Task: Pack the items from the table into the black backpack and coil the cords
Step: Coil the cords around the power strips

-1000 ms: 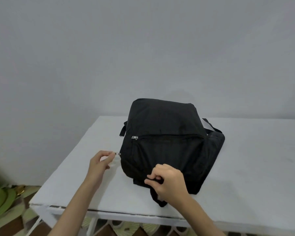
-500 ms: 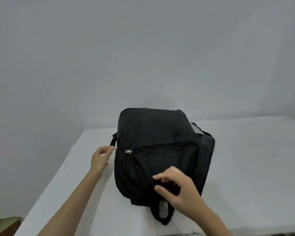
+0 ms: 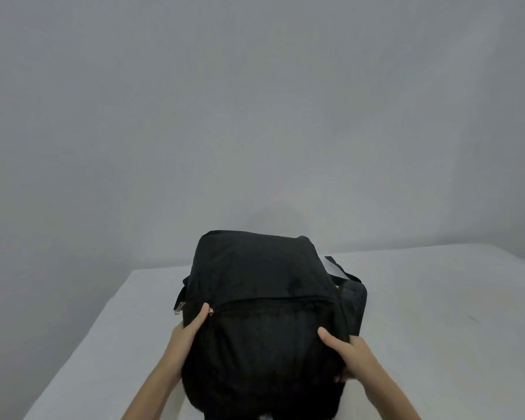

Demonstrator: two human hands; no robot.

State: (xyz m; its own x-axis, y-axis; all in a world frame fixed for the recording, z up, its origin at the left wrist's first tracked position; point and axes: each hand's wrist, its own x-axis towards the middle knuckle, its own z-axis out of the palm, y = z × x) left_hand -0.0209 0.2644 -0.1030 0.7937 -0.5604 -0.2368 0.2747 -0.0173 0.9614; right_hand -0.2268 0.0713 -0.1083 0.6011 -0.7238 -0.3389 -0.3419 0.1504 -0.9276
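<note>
The black backpack point(image 3: 264, 298) lies on the white table point(image 3: 103, 334), its zipped front pocket facing up. My left hand point(image 3: 188, 334) grips its left side, the thumb lying on the front next to a silver zipper pull point(image 3: 210, 311). A second pull point(image 3: 179, 308) hangs at the left edge. My right hand point(image 3: 350, 357) grips the right side, thumb on the front and fingers wrapped round the edge. The main compartment looks zipped. No loose items or cords are in view.
A black strap point(image 3: 343, 272) with a white tag point(image 3: 329, 266) sticks out at the pack's far right. A plain grey wall point(image 3: 255, 116) rises right behind the table. The table's left edge point(image 3: 82, 344) runs diagonally toward me.
My left hand let go of the side zipper pull and my right hand left the top handle. Both now clasp the pack's sides. The view moved closer and the pack sits nearer me.
</note>
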